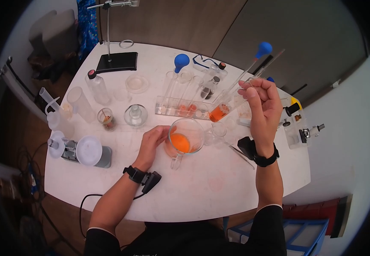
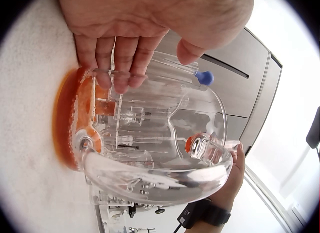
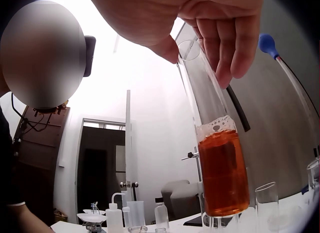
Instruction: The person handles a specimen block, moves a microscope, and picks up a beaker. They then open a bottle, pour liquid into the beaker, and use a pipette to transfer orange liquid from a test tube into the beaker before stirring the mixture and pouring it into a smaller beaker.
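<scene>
My left hand point(image 1: 153, 143) rests its fairly straight fingers point(image 2: 125, 57) against the side of a clear glass jug point(image 1: 186, 128), thumb apart from the glass. Orange liquid point(image 1: 180, 143) with some froth lies in the bottom of the jug, which stands on the table. Above the table to the right, my right hand point(image 1: 262, 102) pinches a wide glass tube near its rim, between thumb and fingers. The tube point(image 3: 205, 95) is tilted and holds orange-red liquid point(image 3: 223, 173) topped by bubbles; its lower end point(image 1: 219, 112) points toward the rack.
Behind the jug stands a clear rack point(image 1: 178, 112) of test tubes. A small flask point(image 1: 215, 132) and tweezers point(image 1: 241, 156) lie right of it. A balance point(image 1: 89, 150), bottles and a glass burner point(image 1: 135, 115) are at left; a black-based stand point(image 1: 116, 62) is behind.
</scene>
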`<state>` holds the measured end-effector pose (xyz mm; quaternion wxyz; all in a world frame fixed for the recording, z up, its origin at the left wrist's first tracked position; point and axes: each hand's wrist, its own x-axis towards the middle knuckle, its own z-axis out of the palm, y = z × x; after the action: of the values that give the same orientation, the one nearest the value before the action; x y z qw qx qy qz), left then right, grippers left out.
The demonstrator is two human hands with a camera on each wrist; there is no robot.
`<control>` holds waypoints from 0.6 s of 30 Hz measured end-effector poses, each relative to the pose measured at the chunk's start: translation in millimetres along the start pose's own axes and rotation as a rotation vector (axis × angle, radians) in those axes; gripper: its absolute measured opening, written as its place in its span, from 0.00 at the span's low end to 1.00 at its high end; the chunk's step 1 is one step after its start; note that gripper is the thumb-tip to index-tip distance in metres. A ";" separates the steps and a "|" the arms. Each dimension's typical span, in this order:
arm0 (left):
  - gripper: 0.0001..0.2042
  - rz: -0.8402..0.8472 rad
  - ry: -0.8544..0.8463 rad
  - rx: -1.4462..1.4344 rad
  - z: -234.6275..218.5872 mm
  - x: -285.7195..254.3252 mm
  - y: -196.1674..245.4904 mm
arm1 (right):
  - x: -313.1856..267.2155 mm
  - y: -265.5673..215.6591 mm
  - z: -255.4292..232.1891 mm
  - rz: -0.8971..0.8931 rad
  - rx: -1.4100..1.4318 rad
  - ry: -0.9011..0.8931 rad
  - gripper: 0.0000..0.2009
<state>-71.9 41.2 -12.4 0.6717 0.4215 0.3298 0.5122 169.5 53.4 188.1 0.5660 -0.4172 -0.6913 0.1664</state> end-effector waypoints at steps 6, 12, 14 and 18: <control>0.25 0.002 -0.025 0.035 -0.8 0.4 -0.4 | -7.9 -3.4 3.3 -0.156 -0.048 -0.119 0.13; 0.25 -0.002 -0.020 0.055 2.0 -1.7 6.1 | -15.1 -13.6 11.7 -0.257 -0.214 -0.348 0.14; 0.25 -0.004 -0.021 0.061 1.0 -1.3 4.5 | -15.5 -17.8 16.3 -0.283 -0.284 -0.405 0.16; 0.25 0.002 -0.030 0.052 -1.8 0.2 0.1 | -13.3 -20.5 19.7 -0.373 -0.491 -0.510 0.18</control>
<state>-73.4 41.7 -13.1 0.6649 0.4470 0.3325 0.4976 143.6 35.7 187.9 0.2802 -0.3530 -0.8926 -0.0112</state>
